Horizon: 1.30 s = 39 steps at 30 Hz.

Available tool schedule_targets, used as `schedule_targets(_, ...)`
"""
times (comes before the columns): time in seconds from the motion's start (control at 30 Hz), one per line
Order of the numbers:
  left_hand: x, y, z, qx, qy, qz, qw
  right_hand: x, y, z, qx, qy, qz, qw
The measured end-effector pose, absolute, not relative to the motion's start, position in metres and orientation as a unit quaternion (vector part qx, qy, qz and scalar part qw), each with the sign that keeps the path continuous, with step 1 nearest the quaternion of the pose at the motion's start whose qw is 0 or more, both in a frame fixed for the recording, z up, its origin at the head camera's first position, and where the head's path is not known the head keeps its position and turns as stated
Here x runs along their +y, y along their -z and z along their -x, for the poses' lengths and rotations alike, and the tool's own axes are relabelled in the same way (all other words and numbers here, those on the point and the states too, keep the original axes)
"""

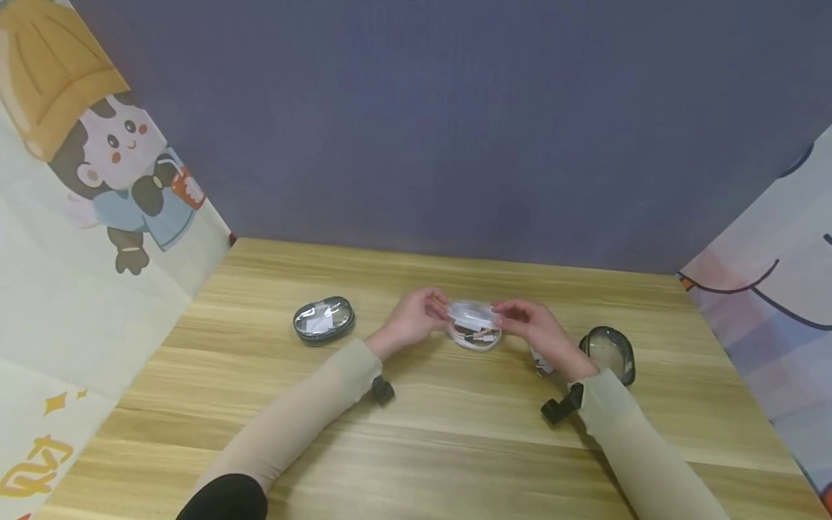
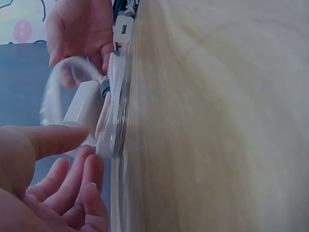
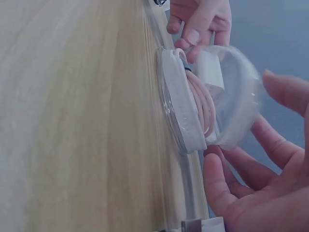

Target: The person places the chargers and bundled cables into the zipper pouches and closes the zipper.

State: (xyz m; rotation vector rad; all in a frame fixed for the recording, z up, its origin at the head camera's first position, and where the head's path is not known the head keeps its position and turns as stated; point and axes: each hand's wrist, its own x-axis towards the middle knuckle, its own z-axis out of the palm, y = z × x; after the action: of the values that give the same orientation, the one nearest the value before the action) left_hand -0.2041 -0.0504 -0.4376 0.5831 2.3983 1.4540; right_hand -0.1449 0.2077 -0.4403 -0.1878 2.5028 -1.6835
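Observation:
A clear oval zip case with white trim point(image 1: 474, 345) rests on the table between the hands. Its clear lid point(image 3: 248, 104) stands tilted up from the base. Inside are a white charger plug point(image 2: 83, 104) and a coiled pale pink cable point(image 3: 200, 101) with a dark tie. My left hand point(image 1: 416, 315) is at the case's left end, thumb straight beside the lid, fingers loosely bent near the rim. At the other end my right hand point(image 1: 536, 328) has its thumb apart from the lid and its fingers spread close to the lid's edge.
On the left lies a closed dark-trimmed clear case point(image 1: 323, 319) with something white inside. Another dark-trimmed case point(image 1: 609, 354) stands at the right, partly behind the right wrist. A small white object point(image 1: 541, 362) lies under the right forearm. A grey-blue panel point(image 1: 448, 144) borders the table's back.

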Motion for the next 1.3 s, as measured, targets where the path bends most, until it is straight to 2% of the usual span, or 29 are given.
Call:
schedule_targets(0.37,-0.058,0.433,0.2,0.826,-0.501,-0.202,0.163,0.205,0.437,0.147,0.853,0.516,0.055,0.053)
schedule_targets(0.67,-0.07,0.43,0.2,0.836,-0.494,-0.183,0.152,0.196,0.437,0.158,0.886,0.459,0.057,0.026)
schedule_targets(1.03,-0.078,0.428,0.202,0.826,-0.517,-0.168,0.15,0.18,0.433,0.169,0.889,0.445,0.07,0.076)
schedule_targets(1.3,-0.078,0.43,0.203,0.821,-0.526,-0.164,0.151,0.176,0.438,0.174,0.883,0.455,0.065,0.093)
